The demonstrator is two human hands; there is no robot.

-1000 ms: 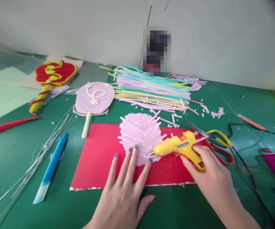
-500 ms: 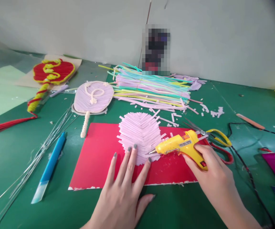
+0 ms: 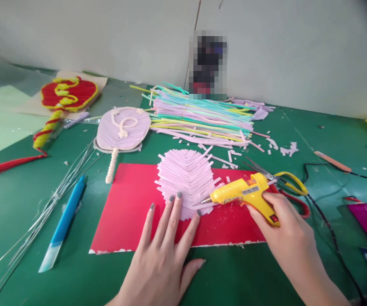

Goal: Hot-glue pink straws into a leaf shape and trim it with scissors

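One red sheet [image 3: 126, 204] on a green table [image 3: 234, 276], pale wall [image 3: 107, 38] behind.

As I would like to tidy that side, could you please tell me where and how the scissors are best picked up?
I'd grip the scissors by the yellow loop, coming from the right: the blades point far left, and the red loop sits close against the right hand holding the glue gun.

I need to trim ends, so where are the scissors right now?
In the head view, the scissors lie right of centre, just beyond the yellow glue gun in the right hand.
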